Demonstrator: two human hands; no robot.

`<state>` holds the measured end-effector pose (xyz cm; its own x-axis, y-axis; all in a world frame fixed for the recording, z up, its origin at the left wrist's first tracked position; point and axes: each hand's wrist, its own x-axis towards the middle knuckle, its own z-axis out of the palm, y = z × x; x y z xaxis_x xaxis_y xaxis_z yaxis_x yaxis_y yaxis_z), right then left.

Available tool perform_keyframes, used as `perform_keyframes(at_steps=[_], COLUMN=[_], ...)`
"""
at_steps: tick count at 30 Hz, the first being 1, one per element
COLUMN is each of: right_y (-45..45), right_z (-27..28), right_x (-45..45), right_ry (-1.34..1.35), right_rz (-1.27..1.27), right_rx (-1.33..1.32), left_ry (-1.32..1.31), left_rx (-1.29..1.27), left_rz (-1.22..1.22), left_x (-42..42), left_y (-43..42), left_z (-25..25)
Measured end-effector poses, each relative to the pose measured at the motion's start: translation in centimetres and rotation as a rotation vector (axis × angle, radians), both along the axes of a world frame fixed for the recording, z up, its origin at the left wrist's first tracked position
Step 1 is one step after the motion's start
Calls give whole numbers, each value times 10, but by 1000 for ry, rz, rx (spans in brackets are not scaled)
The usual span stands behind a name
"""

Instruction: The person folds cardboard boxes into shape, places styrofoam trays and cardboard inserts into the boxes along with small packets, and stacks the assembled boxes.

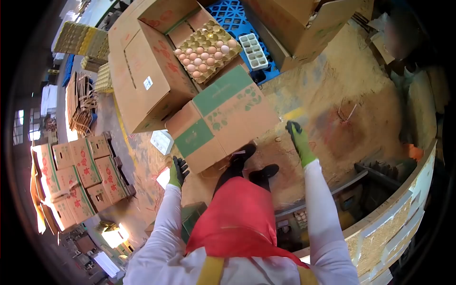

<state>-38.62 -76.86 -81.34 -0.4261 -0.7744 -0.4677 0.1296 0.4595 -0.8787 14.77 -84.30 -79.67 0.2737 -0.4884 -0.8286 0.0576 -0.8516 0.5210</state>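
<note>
Both my hands wear green gloves with dark fingers. My left hand (178, 172) hangs with its fingers apart and nothing in them, by the lower left edge of a cardboard box (242, 114) with green bands and green prints. On the box's other side, my right hand (299, 142) is open and holds nothing, a little off its right edge. Beyond this box, a pulp egg tray (216, 35) full of brown and pale eggs (199, 61) rests at an open carton. A white egg carton (254, 51) lies to its right on a blue plastic pallet (231, 16).
A large open carton (142, 71) stands at the left, another box (304, 33) at the upper right. Stacked printed boxes (80, 173) and piled egg trays (81, 40) are farther left. A white carton (162, 142) lies on the dusty floor (332, 85). A curved wooden edge (380, 204) runs at lower right.
</note>
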Motion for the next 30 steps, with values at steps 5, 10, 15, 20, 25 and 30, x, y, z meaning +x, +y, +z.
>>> perform_keyframes(at_steps=[5, 10, 15, 20, 25, 30], right_y=[-108, -84, 71, 83, 42, 37], right_z=[-8, -61, -50, -17, -62, -51], right_x=[-6, 15, 85, 113, 90, 105], right_ry=[-105, -306, -477, -285, -799, -919], right_rz=[-42, 227, -42, 45, -402, -429], right_rx=[308, 155, 97, 185, 370, 405], left_ry=[507, 650, 518, 468, 406, 267], left_rx=[-205, -233, -86, 1, 44, 95], left_rz=[84, -135, -151, -166, -194, -228], left_x=[12, 81, 90, 96, 88, 71], left_y=[-23, 2, 3, -5, -21, -33], left_z=[-75, -170, -106, -100, -99, -82])
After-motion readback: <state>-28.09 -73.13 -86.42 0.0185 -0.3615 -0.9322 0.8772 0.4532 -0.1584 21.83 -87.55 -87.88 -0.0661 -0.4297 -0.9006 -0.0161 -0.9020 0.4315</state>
